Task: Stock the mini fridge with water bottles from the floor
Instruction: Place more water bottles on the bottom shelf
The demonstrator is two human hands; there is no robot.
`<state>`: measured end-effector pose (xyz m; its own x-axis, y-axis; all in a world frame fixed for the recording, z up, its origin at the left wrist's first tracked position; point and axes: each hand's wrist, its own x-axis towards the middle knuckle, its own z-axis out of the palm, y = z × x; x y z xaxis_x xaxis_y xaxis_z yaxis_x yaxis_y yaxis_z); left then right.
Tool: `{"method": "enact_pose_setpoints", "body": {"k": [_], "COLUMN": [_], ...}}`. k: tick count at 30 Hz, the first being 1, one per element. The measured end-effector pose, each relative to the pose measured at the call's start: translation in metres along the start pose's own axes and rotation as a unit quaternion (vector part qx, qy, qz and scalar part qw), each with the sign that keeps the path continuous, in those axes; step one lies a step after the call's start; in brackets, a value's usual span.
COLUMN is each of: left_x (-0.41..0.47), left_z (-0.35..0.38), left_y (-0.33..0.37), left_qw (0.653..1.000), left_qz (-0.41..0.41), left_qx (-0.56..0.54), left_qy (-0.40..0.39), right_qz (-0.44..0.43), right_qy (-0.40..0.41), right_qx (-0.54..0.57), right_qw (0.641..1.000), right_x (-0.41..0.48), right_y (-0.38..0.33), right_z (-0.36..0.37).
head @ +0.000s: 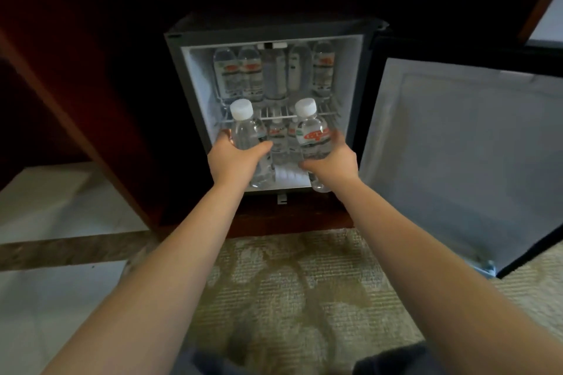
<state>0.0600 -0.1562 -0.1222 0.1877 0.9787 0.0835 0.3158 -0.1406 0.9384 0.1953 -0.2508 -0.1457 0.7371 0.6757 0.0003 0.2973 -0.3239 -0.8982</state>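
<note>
Both hands clasp upright bottles at fridge (195,76) mouth: left hand (233,160) one bottle (248,134), right hand (333,161) another (313,138).

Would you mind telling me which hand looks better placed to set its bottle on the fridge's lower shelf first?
Probably the right hand: its clear white-capped water bottle faces open space at the lower right. The left hand and its bottle look similarly placed, so the margin is slim.

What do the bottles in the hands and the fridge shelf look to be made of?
The bottle in the left hand and the bottle in the right hand look like thin clear plastic: see-through walls, matte white screw caps. The fridge shelf appears to be light-coloured wire, probably coated metal, judging by its thin parallel bars.
</note>
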Motion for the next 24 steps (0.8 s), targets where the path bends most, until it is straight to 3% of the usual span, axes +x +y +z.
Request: {"method": "enact_pose_setpoints", "body": {"k": [7, 12, 16, 20, 24], "left_x": [0.052, 0.083, 0.105, 0.115, 0.123], "left_z": [0.041, 0.064, 0.077, 0.085, 0.092], "left_y": [-0.047, -0.092, -0.11, -0.121, -0.129], "left_qw": [0.999, 0.997, 0.996, 0.997, 0.997], "left_qz": [-0.052, -0.077, -0.067, -0.06, -0.068], "left_qx": [-0.006, 0.008, 0.047, 0.02, -0.006], "left_qy": [-0.012, -0.012, -0.019, -0.037, -0.037], "right_qz": [0.06, 0.161, 0.167, 0.18, 0.187], "right_qy": [0.012, 0.014, 0.025, 0.077, 0.103], "right_qx": [0.024, 0.012, 0.01, 0.011, -0.078], "right_qw": [0.998, 0.987, 0.986, 0.981, 0.974], "right_x": [0.068, 0.104, 0.14, 0.176, 0.206], "right_y": [0.049, 0.1, 0.119, 0.126, 0.124], "right_z": [0.046, 0.078, 0.091, 0.1, 0.101]}}
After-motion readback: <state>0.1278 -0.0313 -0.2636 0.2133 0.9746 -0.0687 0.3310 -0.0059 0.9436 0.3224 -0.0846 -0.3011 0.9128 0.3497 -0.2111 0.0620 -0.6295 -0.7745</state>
